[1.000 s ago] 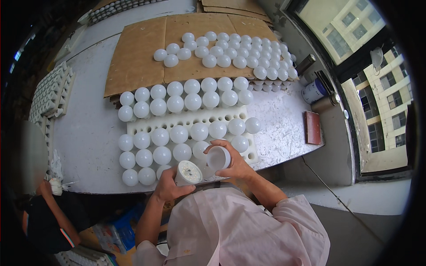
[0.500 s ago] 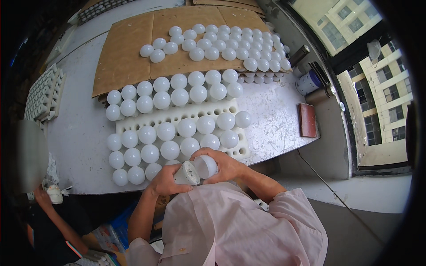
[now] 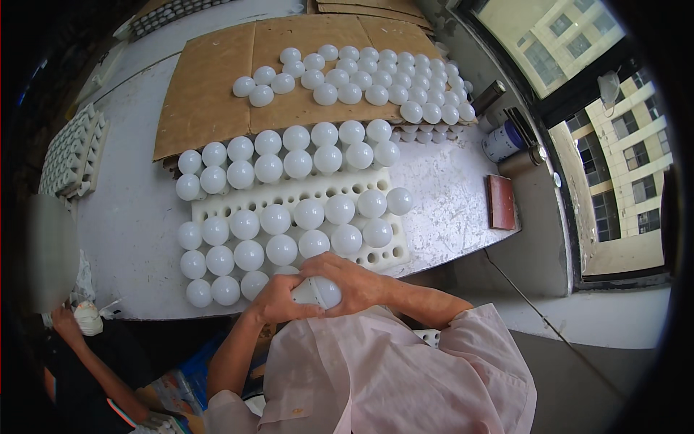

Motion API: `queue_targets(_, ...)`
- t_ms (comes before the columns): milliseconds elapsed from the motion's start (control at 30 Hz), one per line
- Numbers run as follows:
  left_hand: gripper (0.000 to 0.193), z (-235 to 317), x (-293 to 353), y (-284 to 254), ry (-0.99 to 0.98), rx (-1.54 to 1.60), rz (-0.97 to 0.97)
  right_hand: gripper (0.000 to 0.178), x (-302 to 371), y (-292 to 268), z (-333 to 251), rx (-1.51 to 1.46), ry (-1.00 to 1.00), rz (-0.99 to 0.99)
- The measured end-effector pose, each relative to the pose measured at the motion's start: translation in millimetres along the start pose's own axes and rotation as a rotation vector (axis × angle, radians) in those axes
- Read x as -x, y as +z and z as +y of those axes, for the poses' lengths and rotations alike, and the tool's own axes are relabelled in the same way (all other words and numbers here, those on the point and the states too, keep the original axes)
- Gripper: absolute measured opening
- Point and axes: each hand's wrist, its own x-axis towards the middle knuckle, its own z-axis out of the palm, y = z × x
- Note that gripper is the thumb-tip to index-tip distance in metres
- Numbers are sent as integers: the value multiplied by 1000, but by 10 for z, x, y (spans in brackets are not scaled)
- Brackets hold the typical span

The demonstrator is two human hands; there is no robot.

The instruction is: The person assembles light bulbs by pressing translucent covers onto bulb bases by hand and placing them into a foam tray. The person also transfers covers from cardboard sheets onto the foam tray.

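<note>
Close to my body, just off the table's near edge, a light bulb lies on its side between my hands. My left hand [image 3: 276,299] is closed round its white tapered housing [image 3: 304,293]. My right hand [image 3: 356,285] grips the white dome cover [image 3: 330,292], thumb below and fingers over the top. Housing and cover meet; whether they are locked together I cannot tell. Beyond my hands, rows of white domed bulbs [image 3: 281,249] stand in a white foam tray [image 3: 394,252] with round holes.
Brown cardboard [image 3: 206,90] farther back carries many loose white domes [image 3: 325,94]. At the right are a red box [image 3: 500,202], a white-and-blue tub [image 3: 500,143] and a metal flask [image 3: 533,155]. Egg-crate trays [image 3: 72,155] are stacked left. A co-worker's arm [image 3: 94,354] shows lower left.
The housing and the dome cover, apart and angled half a second ago, have come together end to end. My hands have closed in on each other and sit slightly lower.
</note>
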Motion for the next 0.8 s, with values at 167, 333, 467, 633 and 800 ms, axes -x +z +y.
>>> queue_targets(167, 56, 32, -18, 13, 103, 0, -51, 68, 36, 147, -29, -37, -266, 288)
queue_targets(333, 56, 313, -23, 48, 137, -106, -133, 51, 113, 54, -95, -59, -423, 324)
queue_targets(467, 57, 354, -108, 77, 61, -134, -110, 49, 143, -14, -68, -67, -375, 343)
queue_targets(633, 59, 224, -261, 115, 103, 16, 60, 61, 473, -239, -25, -49, -65, 604)
queue_targets(800, 40, -15, -227, 13, 111, 331, 210, 67, 1154, -781, 607, 435, 188, 993)
